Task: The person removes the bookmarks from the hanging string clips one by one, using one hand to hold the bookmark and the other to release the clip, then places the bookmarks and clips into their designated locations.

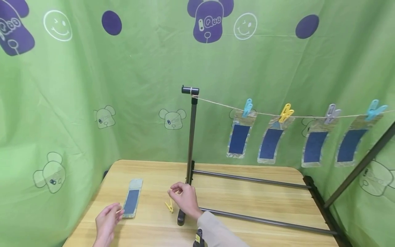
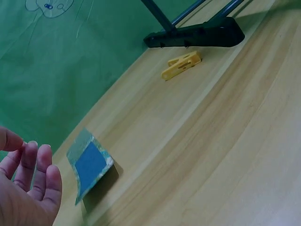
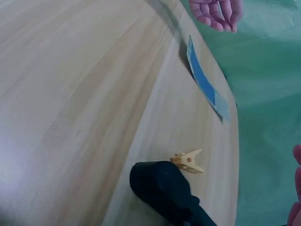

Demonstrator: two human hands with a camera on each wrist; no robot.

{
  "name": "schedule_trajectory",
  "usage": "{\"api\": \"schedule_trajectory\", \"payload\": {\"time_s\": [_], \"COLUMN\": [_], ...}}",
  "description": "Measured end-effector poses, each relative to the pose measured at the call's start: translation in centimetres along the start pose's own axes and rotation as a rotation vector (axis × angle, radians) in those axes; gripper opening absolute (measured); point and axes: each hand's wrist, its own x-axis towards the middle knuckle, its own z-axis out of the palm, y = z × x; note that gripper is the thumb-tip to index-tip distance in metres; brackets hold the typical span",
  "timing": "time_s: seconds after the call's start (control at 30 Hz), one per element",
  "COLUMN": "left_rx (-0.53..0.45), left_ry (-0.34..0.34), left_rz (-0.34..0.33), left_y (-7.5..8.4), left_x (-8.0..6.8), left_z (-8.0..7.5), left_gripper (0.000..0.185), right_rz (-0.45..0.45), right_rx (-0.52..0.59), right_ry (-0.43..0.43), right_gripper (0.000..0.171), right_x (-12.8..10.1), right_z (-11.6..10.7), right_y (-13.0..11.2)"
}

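The blue packet point(image 1: 132, 202) lies flat on the wooden table point(image 1: 253, 202), my left hand point(image 1: 106, 223) just beside its near end with fingers relaxed, holding nothing. My right hand point(image 1: 185, 199) hovers loosely curled and empty above the yellow clothespin point(image 1: 169, 206), near the rack's black foot point(image 1: 181, 217).

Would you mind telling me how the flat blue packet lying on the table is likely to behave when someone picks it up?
The packet looks thin and probably light. It is likely floppy: one end already curls off the table in the left wrist view, and the ones pegged on the string hang bowed. Lying so flat, it may slide before fingers get under an edge.
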Motion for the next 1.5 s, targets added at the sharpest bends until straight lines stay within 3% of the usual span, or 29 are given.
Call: {"api": "schedule_trajectory", "payload": {"time_s": [0.47,0.67,0.9,1.2,1.5], "left_rx": [0.108,0.078,0.045,0.142,0.168], "left_ry": [-0.095,-0.144,-0.190,-0.225,-0.253], "left_rz": [0.032,0.016,0.042,0.089,0.133], "left_y": [1.4,2.4,3.4,4.3,5.0], "left_x": [-0.5,-0.9,-1.6,-2.3,-3.0], "left_z": [1.1,2.1,3.3,4.3,5.2], "left_gripper": [0.025,0.025,0.015,0.024,0.024], "right_rz": [-0.010,-0.025,-0.061,-0.093,-0.182], "right_rx": [0.041,0.048,0.034,0.009,0.005], "right_ry": [-0.033,-0.043,-0.060,-0.118,-0.062], "right_gripper": [0.012,0.009,0.013,0.014,0.017], "right_x": [0.2,0.3,0.6,0.8,1.1], "right_z": [-2.8,-4.4,-6.1,-7.8,-9.4], "right_y": [-1.8,-2.5,-3.4,-4.4,-4.9]}}
